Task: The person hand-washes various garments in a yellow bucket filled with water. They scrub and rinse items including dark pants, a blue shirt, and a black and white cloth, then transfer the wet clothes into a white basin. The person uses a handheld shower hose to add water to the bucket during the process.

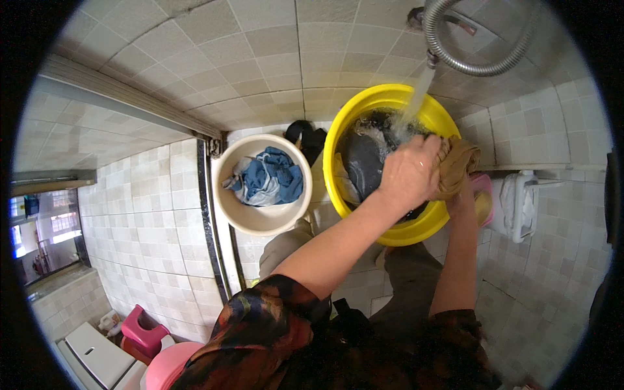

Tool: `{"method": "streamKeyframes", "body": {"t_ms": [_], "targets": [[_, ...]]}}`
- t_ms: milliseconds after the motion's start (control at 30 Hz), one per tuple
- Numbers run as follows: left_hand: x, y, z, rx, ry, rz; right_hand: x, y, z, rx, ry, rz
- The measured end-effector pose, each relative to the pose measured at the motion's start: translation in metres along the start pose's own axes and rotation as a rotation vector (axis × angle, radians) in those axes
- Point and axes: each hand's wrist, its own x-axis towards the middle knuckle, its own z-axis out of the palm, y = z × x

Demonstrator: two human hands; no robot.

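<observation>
A bunched wet brown cloth (pixel 457 168) is held above the right rim of a yellow plastic tub (pixel 336 195). My left hand (pixel 413 168) grips its left side with bent fingers. My right hand (pixel 458 197) is at its underside, with the fingers mostly hidden by the cloth. Water (pixel 414 100) pours from a faucet outlet (pixel 432 57) into the tub. Dark fabric (pixel 363 158) lies in the tub's water, with a paler yellowish cloth (pixel 345 183) at the left inside wall.
A cream basin (pixel 225 209) with blue and white clothes (pixel 273 175) stands left of the tub. Black items (pixel 306 139) lie behind them by the wall. A coiled metal shower hose (pixel 487 70) hangs above. At right are a pink container (pixel 482 195) and a white rack (pixel 524 207). A pink stool (pixel 141 331) stands lower left.
</observation>
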Motion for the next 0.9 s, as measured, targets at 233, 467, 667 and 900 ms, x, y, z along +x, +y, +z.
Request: {"method": "streamKeyframes", "body": {"t_ms": [233, 467, 667, 900], "targets": [[-0.004, -0.004, -0.106, -0.180, 0.384, -0.129, -0.051, -0.052, 0.070, -0.211, -0.223, 0.078], [-0.058, -0.050, -0.208, 0.290, 0.193, -0.190, -0.054, -0.046, 0.030, -0.605, -0.215, -0.245], [-0.088, -0.116, -0.212, 0.675, -0.139, -0.339, -0.049, -0.040, 0.016, -0.699, -0.064, -0.278], [-0.037, -0.052, -0.097, 0.510, -0.511, -0.021, -0.073, -0.036, 0.014, -1.029, -0.333, -0.123]]}}
